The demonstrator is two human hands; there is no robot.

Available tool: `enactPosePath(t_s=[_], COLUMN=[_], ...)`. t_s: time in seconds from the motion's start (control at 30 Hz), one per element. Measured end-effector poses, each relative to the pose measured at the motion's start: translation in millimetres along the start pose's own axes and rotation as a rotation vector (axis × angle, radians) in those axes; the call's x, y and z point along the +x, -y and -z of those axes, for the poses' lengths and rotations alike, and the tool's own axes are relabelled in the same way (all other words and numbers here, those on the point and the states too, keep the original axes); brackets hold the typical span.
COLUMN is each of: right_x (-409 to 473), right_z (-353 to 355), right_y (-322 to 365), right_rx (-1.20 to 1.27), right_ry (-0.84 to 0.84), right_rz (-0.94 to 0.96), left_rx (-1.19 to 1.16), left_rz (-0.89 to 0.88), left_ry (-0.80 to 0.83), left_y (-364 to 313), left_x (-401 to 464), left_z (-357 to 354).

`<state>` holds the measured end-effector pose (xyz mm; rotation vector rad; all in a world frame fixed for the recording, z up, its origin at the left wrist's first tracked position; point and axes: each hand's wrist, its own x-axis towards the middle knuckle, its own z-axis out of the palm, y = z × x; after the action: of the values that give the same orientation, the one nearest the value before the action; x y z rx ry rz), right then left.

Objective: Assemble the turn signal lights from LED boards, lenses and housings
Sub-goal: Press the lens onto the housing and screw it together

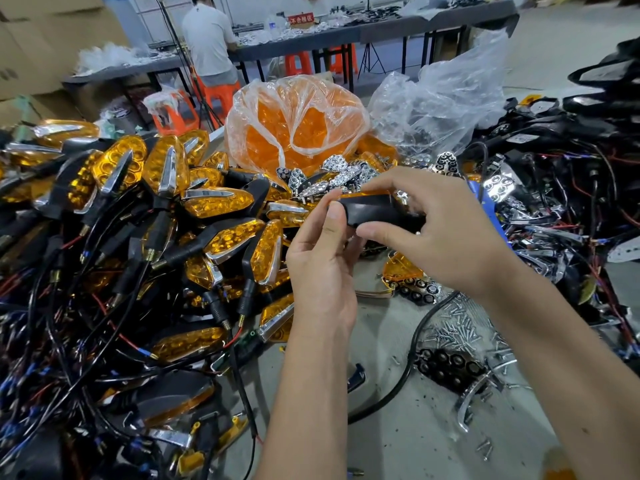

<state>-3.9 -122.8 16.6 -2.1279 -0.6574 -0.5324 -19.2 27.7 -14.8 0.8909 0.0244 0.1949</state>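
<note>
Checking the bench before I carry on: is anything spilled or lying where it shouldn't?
Yes. Small screws lie scattered loose across the table under the right forearm, in no tray, with a few strays nearer the front edge. They could roll off or get lost.

Brightness: the scene was evenly and brightly lit; the source itself lay out of frame
Shadows: soft and faint; only a weak shade fell on the pale grey worktop (408,441) under the forearms
Glare: white highlights sat on the crinkled clear plastic bag of orange lenses (294,123); sharp glints marked the amber lenses with chrome trim heaped at left (166,168) and the loose small silver screws (460,327)
Sharpness: the centre was fairly crisp; the black housing (377,211) held between both hands showed slight softness
Distortion: wide-angle bending curved the long grey table at the back (311,39); the corners stretched and smeared
Far field: the seated person in a white shirt (207,36) looked soft, with compression blotches
</note>
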Motion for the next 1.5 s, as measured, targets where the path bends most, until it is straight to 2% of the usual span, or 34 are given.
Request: enactPosePath(t_s=[0.17,0.27,0.37,0.57,0.73,0.93,1.5], right_x=[-2.1,-2.4,-3.1,-4.3,-5.3,-3.9,-1.8], right_z=[8.6,12.0,12.6,17.6,15.5,12.4,9.2], right_y=[-3.3,-3.0,-2.2,1.6,0.6,0.9,2.2], right_rx=[-0.139,-0.065,0.055,0.165,0.085,-0.029,-0.135], right_ry=[0.113,0.143,0.225,0.222,0.157,0.1,0.146], right_rz=[0.003,-0.08,-0.165,-0.151,-0.074,0.003,-0.011], left_rx=[0.186,0.214,0.144,0.112,0.105,0.133,0.106], left_rz=[0.031,0.066,0.075,0.069,0.054,0.048,0.04], left_ry=[-0.08,-0.059,-0.001,0.11,0.131,0.095,0.002], left_y=[3.8,2.5,0.2,-0.9,0.1,0.5,0.7], left_x=[-1.3,-0.1,0.4,-0.3,-0.6,-0.1,-0.2], left_z=[1.6,2.7,3.3,5.6,5.8,4.9,1.9])
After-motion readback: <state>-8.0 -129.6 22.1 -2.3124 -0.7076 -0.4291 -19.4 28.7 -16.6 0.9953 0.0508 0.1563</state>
